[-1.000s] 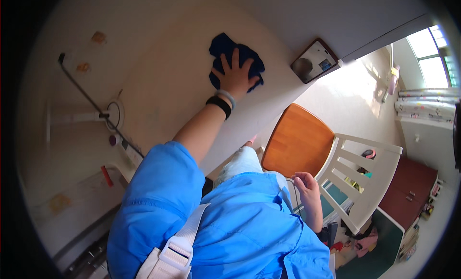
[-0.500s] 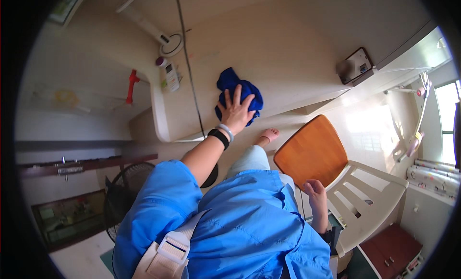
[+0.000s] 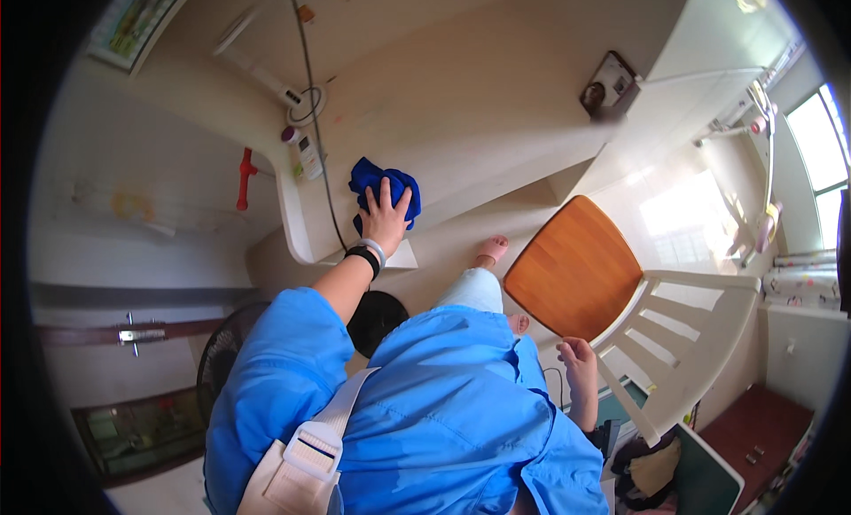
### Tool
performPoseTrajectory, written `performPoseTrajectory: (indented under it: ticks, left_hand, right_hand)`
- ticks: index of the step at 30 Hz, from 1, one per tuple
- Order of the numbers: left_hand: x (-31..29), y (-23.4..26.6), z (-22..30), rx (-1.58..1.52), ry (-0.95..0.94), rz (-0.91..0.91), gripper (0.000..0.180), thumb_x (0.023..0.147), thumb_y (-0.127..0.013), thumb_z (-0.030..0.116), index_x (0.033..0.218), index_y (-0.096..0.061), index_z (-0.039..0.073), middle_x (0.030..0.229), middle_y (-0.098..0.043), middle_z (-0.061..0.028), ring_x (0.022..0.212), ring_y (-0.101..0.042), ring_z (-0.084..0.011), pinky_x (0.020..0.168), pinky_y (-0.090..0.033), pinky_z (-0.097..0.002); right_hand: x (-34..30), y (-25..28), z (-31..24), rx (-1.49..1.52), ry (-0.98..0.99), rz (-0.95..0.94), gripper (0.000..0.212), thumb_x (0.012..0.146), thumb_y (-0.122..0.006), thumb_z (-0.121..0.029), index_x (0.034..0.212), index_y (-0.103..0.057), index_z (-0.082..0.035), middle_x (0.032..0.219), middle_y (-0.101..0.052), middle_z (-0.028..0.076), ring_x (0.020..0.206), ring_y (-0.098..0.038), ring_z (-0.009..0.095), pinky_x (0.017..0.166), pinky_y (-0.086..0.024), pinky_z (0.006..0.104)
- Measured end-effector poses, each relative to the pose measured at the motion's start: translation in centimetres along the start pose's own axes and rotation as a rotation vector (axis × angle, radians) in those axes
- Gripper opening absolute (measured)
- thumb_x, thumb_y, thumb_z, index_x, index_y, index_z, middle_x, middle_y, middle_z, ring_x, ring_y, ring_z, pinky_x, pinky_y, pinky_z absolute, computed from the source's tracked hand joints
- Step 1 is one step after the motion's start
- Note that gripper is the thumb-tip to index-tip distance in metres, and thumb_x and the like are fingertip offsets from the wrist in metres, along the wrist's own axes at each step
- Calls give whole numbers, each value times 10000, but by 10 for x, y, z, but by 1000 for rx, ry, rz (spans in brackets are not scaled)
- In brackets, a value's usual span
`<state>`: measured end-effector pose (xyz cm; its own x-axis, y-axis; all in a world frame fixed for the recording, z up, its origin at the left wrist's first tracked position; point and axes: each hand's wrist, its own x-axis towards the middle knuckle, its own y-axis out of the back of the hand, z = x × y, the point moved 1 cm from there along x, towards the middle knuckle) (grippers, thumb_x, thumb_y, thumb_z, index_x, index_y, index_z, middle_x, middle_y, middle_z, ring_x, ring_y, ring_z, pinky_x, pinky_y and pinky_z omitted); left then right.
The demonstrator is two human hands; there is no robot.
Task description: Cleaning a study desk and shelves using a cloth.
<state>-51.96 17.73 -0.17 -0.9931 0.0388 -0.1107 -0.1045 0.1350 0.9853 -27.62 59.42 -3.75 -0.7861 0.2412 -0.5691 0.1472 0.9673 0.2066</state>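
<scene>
My left hand [image 3: 383, 222] lies on a crumpled dark blue cloth [image 3: 405, 185] with its fingers spread over it. The cloth rests on the cream desk top [image 3: 470, 125] near its front edge. A black band and a pale bracelet circle that wrist. At my right side, my right hand [image 3: 581, 362] hangs in the air beside the chair with its fingers loosely curled in, and no object shows in it. The wooden chair seat [image 3: 574, 269] and slatted white chair back [image 3: 678, 342] are nearest to it.
On the desk's left end stand a purple-capped bottle [image 3: 290, 135], a white remote [image 3: 310, 157] and a lamp base [image 3: 307, 105]. A dark cable [image 3: 321, 152] runs across the desk. A framed picture [image 3: 609, 85] stands at the right. A black fan [image 3: 226, 351] is at my left.
My left hand and the blue cloth have moved left along the desk, toward the bottle and remote. My view has turned a little. The right hand stays at my side.
</scene>
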Motion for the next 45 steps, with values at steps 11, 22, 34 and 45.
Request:
performPoseTrajectory:
  ticks: [11,22,34,45]
  left_hand:
    - [70,15,99,121,-246,111,777,750,-769,284,1397,-346,203,1512,-189,-210,1324,-278,-526,965,-378,-615]
    - [120,34,171,-11,-217,148,677,778,-737,354,1359,-411,233,1471,-291,-152,1310,-313,-492,964,-372,-620]
    - [108,28,59,-316,-522,250,634,754,-733,257,1334,-478,231,1355,-443,-141,1197,-430,-387,1013,-379,-469]
    - [98,-5,67,-298,-341,384,677,737,-666,194,1374,-436,207,1411,-388,-166,1227,-387,-405,1035,-286,-525]
  right_hand:
    - [4,17,7,139,-64,94,212,906,-629,-158,1029,-619,15,892,-669,70,779,-601,123,698,-484,255]
    - [-6,-8,-5,-59,-47,64,245,904,-635,-178,1040,-629,26,896,-677,94,806,-634,159,737,-504,285]
    - [51,-74,-3,-70,121,56,225,876,-641,-182,1011,-639,-2,860,-682,168,794,-674,259,728,-522,340]
    - [225,-218,-101,456,233,167,201,879,-655,-172,995,-662,-8,820,-681,109,716,-629,163,683,-507,294]
